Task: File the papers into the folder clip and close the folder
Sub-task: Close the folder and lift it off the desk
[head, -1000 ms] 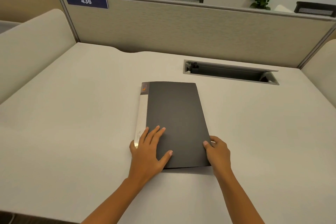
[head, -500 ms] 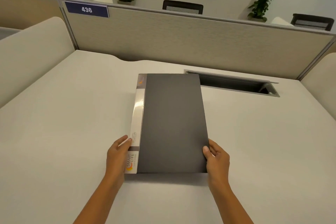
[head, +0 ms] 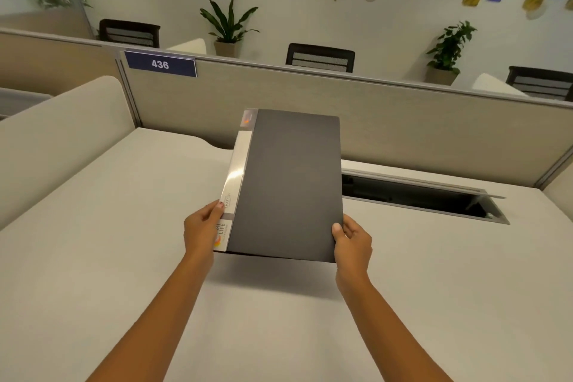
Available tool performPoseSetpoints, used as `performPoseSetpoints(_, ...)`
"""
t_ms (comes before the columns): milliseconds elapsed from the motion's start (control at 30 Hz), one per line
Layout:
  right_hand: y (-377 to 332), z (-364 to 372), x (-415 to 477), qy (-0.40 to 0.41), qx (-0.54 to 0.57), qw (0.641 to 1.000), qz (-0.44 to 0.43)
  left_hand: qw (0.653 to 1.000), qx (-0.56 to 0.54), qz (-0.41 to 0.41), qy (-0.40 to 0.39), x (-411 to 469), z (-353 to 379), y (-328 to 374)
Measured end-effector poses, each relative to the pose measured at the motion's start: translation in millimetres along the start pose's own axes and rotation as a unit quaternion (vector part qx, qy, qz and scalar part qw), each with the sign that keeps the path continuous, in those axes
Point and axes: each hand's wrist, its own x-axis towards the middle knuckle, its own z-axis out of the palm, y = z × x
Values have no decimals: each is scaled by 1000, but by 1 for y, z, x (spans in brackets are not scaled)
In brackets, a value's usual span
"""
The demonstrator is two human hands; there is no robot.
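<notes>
- The folder (head: 291, 186) sits dead center of the frame, closed, dark grey matte cover facing up, held up off the desk (head: 93, 257) with its far end tilted higher. You can see its shadow on the desktop below the near edge.
- Along its left edge runs a glossy white spine strip (head: 235, 177) that catches a glare. It reads "SMART LIFE" in small print, and again bigger lower down with an orange swirl logo, partly covered by a thumb. There's a small orange mark at the top corner too.
- The left hand (head: 201, 226) pinches the spine side near the lower corner, thumb on top, fingers tucked under.
- The right hand (head: 352, 239) grips the lower right corner the same way, thumb flat on the cover, rest curled underneath.
- The desk is a plain off-white, smooth, with a long rectangular cable slot (head: 424, 198) at center right, its metal flap propped open.
- Behind it is a beige fabric partition (head: 403, 121) with a grey rail on top; a navy sign (head: 160, 64) in the upper left says "436".
- Beyond that: black mesh chair backs, potted plants, and blue and gold shapes on the wall across the top.
</notes>
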Motion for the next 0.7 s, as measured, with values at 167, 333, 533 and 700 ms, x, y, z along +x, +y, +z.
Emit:
performPoseSetpoints(167,5,35,40,2,-9,1000,30,998,60,3,22,52,23,-10)
performPoseSetpoints(333,18,57,67,15,-53,997,47,990,135,6,51,78,41,-26)
performPoseSetpoints(533,31,67,86,37,-134,989,58,971,224,64,56,99,59,-33)
performPoseSetpoints(700,38,73,93,47,-191,980,26,964,242,103,50,109,71,-37)
